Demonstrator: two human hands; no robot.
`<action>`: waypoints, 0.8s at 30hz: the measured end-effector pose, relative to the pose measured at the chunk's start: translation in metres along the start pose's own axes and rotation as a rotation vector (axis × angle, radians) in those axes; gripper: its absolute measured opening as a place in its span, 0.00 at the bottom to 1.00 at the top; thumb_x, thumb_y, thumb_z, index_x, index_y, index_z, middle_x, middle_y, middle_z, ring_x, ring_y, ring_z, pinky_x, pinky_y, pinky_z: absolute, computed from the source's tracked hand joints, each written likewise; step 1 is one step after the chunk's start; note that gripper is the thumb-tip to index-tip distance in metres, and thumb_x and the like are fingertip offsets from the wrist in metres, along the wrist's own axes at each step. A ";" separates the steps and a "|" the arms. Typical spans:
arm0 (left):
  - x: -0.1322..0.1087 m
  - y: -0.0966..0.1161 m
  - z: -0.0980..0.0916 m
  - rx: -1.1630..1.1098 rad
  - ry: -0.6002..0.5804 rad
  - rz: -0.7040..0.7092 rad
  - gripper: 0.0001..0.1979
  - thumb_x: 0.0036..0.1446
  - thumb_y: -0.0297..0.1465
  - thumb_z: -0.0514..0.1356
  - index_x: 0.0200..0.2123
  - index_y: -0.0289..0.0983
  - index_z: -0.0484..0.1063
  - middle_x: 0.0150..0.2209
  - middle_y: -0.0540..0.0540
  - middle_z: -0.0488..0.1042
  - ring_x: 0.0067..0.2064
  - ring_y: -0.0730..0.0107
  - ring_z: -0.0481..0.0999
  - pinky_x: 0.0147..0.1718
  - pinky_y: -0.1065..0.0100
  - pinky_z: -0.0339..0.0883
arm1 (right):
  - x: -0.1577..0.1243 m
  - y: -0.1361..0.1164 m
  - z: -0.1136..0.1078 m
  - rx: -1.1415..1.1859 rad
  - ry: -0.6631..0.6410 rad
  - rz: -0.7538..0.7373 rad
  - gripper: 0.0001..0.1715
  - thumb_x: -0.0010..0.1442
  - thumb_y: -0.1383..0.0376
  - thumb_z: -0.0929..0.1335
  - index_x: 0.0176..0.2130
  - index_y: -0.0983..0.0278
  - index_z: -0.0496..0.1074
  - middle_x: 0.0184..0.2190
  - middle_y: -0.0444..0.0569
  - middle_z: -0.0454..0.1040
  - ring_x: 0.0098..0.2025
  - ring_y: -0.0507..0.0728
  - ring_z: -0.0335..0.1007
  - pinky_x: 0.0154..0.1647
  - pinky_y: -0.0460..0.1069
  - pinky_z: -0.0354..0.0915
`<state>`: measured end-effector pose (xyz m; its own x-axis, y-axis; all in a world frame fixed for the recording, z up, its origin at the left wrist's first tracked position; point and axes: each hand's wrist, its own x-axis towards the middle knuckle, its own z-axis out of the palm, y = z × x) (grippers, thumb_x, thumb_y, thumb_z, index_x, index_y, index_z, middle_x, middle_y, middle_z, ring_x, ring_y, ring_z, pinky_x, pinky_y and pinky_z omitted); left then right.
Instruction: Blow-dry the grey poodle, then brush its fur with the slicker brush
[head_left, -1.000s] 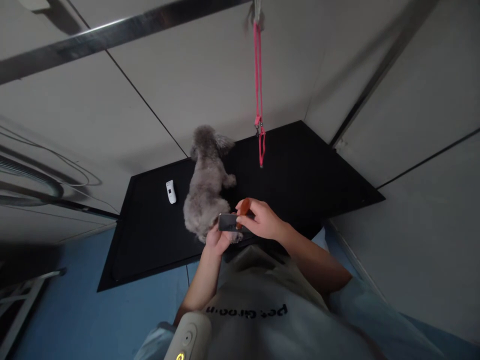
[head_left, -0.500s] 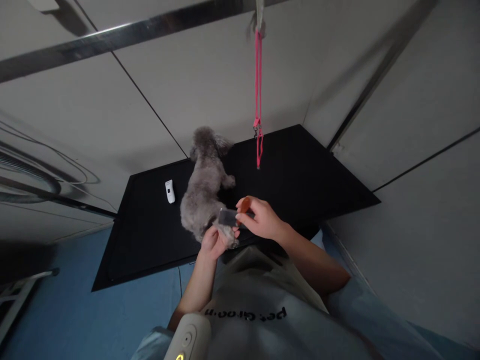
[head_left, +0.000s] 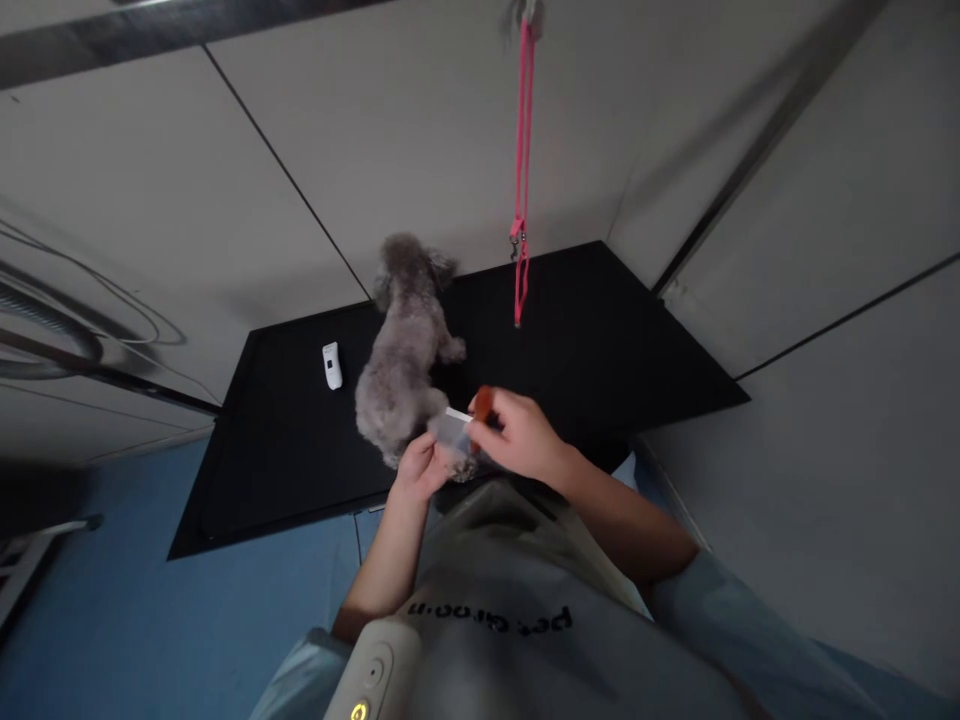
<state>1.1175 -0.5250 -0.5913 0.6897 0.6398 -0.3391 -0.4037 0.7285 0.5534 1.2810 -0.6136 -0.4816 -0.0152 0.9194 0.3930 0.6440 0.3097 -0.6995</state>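
Observation:
A grey curly-coated dog (head_left: 397,375) is on the black grooming table (head_left: 600,330), its back to me and its head toward the wall. My left hand (head_left: 421,468) is closed around the dog's hind leg at the near edge of the table. In my right hand (head_left: 521,435) is a slicker brush (head_left: 452,430) with an orange-brown handle and a wide, flat grey head. The brush head lies over the held leg, close to my left fingers. Whether its pins touch the fur I cannot tell.
White clippers (head_left: 332,366) lie on the table left of the dog. A pink grooming loop (head_left: 523,150) hangs above the table on the right. A ribbed hose (head_left: 67,325) and cables are at the left wall. A metal bar (head_left: 172,28) crosses the top.
The brush has tilted, so a pale edge of its head now shows, and it has moved slightly left. My left hand keeps its hold on the leg. The whole view has shifted a little.

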 end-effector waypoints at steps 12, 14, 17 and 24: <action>-0.004 0.000 0.020 -0.138 0.095 -0.044 0.13 0.60 0.25 0.51 0.39 0.31 0.76 0.32 0.42 0.80 0.34 0.67 0.81 0.38 0.70 0.74 | -0.025 -0.004 0.005 0.017 -0.047 -0.025 0.06 0.56 0.63 0.69 0.32 0.63 0.68 0.30 0.46 0.72 0.30 0.53 0.69 0.34 0.48 0.64; -0.006 0.001 0.023 -0.155 0.098 -0.034 0.14 0.60 0.25 0.50 0.39 0.31 0.76 0.33 0.42 0.81 0.34 0.67 0.81 0.37 0.70 0.74 | -0.030 -0.004 0.006 0.031 -0.008 0.008 0.06 0.56 0.63 0.69 0.32 0.62 0.68 0.28 0.45 0.71 0.27 0.52 0.67 0.31 0.47 0.63; -0.008 0.001 0.025 -0.201 0.101 0.034 0.15 0.60 0.24 0.49 0.38 0.33 0.76 0.33 0.44 0.81 0.34 0.68 0.81 0.37 0.68 0.74 | -0.037 -0.003 0.007 0.071 0.199 0.019 0.04 0.57 0.65 0.68 0.34 0.63 0.69 0.31 0.46 0.73 0.30 0.52 0.69 0.34 0.48 0.65; -0.012 -0.008 0.011 -0.327 0.056 0.264 0.16 0.59 0.22 0.50 0.34 0.41 0.77 0.31 0.52 0.80 0.36 0.76 0.80 0.50 0.68 0.68 | -0.059 0.007 0.024 0.291 0.400 0.100 0.04 0.56 0.66 0.68 0.36 0.62 0.69 0.32 0.47 0.73 0.35 0.54 0.72 0.39 0.50 0.69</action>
<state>1.1192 -0.5407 -0.5832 0.5067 0.8208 -0.2639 -0.7381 0.5711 0.3593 1.2682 -0.6597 -0.5239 0.3667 0.8009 0.4733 0.3863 0.3317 -0.8606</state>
